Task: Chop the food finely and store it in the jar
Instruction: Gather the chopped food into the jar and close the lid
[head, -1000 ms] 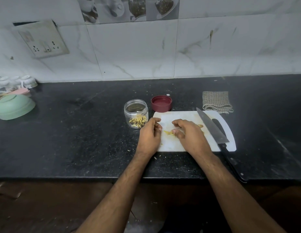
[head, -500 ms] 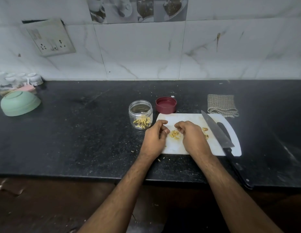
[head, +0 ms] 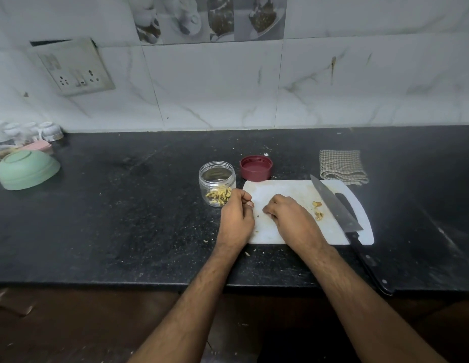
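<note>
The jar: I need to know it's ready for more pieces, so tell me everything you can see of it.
The jar is small, round and clear, plastic by its look. It stands upright and open on the black counter, left of the white cutting board. Yellowish chopped pieces cover its bottom. Its maroon lid lies apart, behind and to the right.

Desk (head: 123, 218) was speckled black stone, board (head: 288, 189) scuffed white plastic, jar (head: 217, 182) clear plastic, cloth (head: 342, 166) woven check.

No readable text, labels or numbers.
</note>
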The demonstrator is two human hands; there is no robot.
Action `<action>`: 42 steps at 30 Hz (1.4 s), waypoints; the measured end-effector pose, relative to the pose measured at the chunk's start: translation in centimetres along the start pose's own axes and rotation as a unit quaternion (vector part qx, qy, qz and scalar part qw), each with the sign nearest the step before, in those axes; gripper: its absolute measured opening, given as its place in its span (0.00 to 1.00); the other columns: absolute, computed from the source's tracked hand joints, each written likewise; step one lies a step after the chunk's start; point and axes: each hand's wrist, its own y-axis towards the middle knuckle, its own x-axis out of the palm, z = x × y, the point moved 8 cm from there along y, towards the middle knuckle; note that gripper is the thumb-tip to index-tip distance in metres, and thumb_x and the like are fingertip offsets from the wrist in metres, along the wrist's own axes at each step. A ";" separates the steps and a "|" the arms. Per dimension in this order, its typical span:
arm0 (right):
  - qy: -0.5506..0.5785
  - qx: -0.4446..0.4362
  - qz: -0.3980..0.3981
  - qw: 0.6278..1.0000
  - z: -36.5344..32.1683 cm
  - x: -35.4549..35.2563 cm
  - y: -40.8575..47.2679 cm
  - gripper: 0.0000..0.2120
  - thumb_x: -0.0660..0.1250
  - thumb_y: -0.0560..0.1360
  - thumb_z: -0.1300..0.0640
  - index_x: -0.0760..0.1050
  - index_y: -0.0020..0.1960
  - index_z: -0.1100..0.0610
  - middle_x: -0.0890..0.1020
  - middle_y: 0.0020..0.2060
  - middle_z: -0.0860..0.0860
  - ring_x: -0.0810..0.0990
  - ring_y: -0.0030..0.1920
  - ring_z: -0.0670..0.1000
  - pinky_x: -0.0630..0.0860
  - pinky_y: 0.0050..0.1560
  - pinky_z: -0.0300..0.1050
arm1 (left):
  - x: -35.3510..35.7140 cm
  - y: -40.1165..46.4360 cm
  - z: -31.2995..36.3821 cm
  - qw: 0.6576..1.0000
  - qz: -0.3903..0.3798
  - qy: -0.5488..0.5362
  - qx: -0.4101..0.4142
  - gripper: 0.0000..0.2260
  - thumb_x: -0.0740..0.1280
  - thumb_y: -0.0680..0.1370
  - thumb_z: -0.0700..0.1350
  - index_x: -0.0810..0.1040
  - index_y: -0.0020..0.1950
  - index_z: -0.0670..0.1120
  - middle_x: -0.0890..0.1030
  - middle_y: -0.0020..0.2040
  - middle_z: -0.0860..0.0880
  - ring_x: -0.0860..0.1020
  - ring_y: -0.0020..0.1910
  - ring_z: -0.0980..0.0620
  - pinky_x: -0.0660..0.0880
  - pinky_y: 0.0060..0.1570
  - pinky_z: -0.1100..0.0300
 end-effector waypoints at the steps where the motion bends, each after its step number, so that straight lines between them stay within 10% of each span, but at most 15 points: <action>1: -0.004 0.006 0.005 1.000 0.4 -0.3 -0.1 0.11 0.65 0.80 0.63 0.81 0.58 0.52 0.76 0.52 0.46 0.74 0.52 0.48 0.78 0.47 0.51 | 0.0 0.0 -0.1 1.000 -0.001 -0.001 0.000 0.06 0.63 0.81 0.35 0.72 0.53 0.46 0.79 0.47 0.50 0.76 0.43 0.60 0.68 0.43 0.74; 8: -0.015 -0.015 -0.069 0.997 1.2 -0.2 -1.4 0.20 0.60 0.81 0.67 0.76 0.69 0.54 0.75 0.65 0.49 0.74 0.62 0.52 0.76 0.57 0.51 | 0.3 0.1 -0.3 1.000 -0.005 -0.009 -0.004 0.06 0.64 0.81 0.37 0.73 0.55 0.46 0.79 0.47 0.52 0.77 0.45 0.57 0.72 0.44 0.72; 16: -0.116 0.015 -0.106 0.988 0.6 -1.0 0.1 0.14 0.66 0.75 0.68 0.79 0.57 0.55 0.70 0.47 0.51 0.73 0.47 0.52 0.74 0.43 0.47 | 0.1 -0.2 0.0 1.000 -0.001 -0.006 -0.002 0.05 0.65 0.81 0.38 0.75 0.55 0.45 0.79 0.46 0.52 0.76 0.44 0.58 0.74 0.44 0.68; 22: 0.113 0.125 -0.005 0.986 3.7 -2.8 1.0 0.10 0.67 0.78 0.64 0.86 0.53 0.55 0.86 0.49 0.48 0.83 0.49 0.48 0.80 0.53 0.46 | -0.1 -0.5 0.3 1.000 -0.006 -0.014 -0.004 0.05 0.65 0.81 0.39 0.75 0.56 0.46 0.79 0.47 0.53 0.78 0.45 0.56 0.76 0.45 0.65; 29: 0.267 0.182 0.087 0.942 3.7 -4.3 0.1 0.04 0.73 0.76 0.59 0.85 0.48 0.51 0.82 0.35 0.40 0.76 0.29 0.34 0.66 0.25 0.28 | -0.2 -0.6 1.5 1.000 -0.015 0.001 0.027 0.05 0.69 0.79 0.39 0.81 0.54 0.47 0.82 0.48 0.54 0.79 0.46 0.58 0.76 0.48 0.66; 36: 0.361 0.221 0.069 0.903 3.5 -2.7 -1.2 0.05 0.75 0.74 0.60 0.86 0.45 0.50 0.87 0.38 0.45 0.85 0.39 0.47 0.84 0.49 0.50 | -0.8 0.0 3.8 0.997 -0.049 0.053 0.040 0.02 0.71 0.78 0.40 0.83 0.48 0.47 0.82 0.45 0.54 0.79 0.44 0.58 0.78 0.47 0.62; 42: 0.366 0.139 0.096 0.915 -0.8 -6.2 2.4 0.03 0.75 0.75 0.58 0.86 0.48 0.52 0.86 0.39 0.44 0.85 0.39 0.42 0.82 0.45 0.39 | -6.0 2.2 5.8 0.994 0.018 0.071 0.076 0.03 0.71 0.78 0.40 0.83 0.51 0.46 0.81 0.45 0.56 0.79 0.45 0.60 0.76 0.46 0.65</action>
